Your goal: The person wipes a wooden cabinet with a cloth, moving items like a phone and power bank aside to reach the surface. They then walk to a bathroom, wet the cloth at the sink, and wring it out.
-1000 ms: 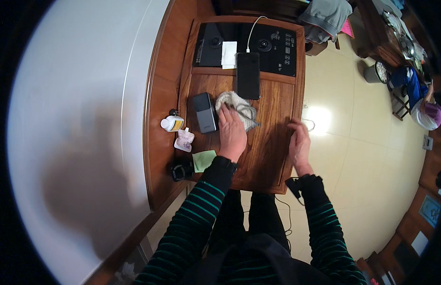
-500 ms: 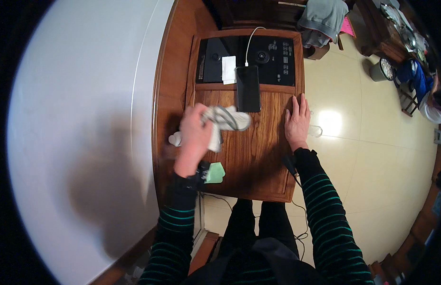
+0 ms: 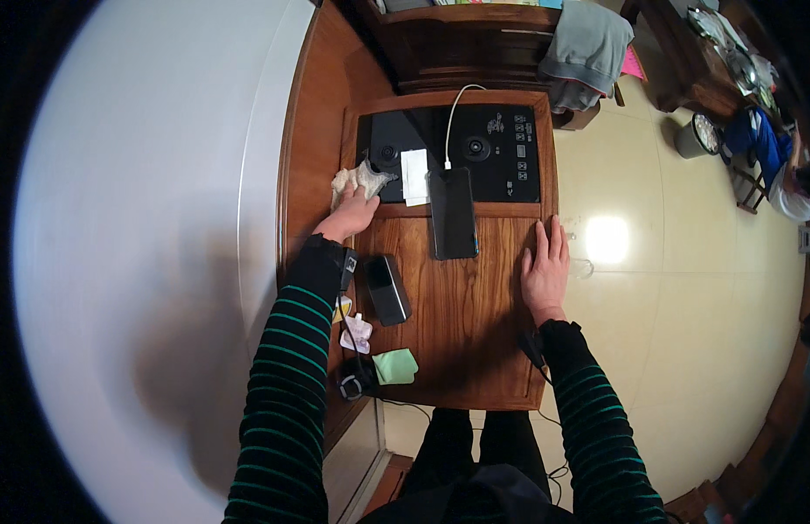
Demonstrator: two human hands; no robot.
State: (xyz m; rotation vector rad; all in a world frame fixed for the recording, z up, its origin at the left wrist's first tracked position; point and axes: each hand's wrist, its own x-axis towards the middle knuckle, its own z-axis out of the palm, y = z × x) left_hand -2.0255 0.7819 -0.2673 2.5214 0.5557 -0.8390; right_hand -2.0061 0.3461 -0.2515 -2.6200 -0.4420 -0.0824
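Note:
My left hand [image 3: 352, 214] presses a crumpled whitish cloth [image 3: 363, 181] down at the left edge of the black cooktop [image 3: 510, 188], its fingers bent over the fabric. My right hand [image 3: 544, 275] lies flat along the right edge of the wooden table [image 3: 457, 349], fingers stretched out and holding nothing. Between the hands, a dark phone [image 3: 453, 214] with a white cable [image 3: 452, 122] overlaps the cooktop's near edge. White paper [image 3: 414, 177] rests beside the phone, a short way right of the cloth.
A black box-shaped device [image 3: 387, 290] lies near my left forearm. Close to it are a small pale pink packet [image 3: 356, 333], a green folded piece [image 3: 395, 367] and a dark corded item [image 3: 352, 382]. A wooden panel [image 3: 322, 113] and wall border the left. Grey clothing [image 3: 588, 44] hangs at the back right.
My left hand has carried the cloth forward and left, from above the wood to the cooktop's left edge. The black device and pink packet now show. My right hand keeps its place on the edge.

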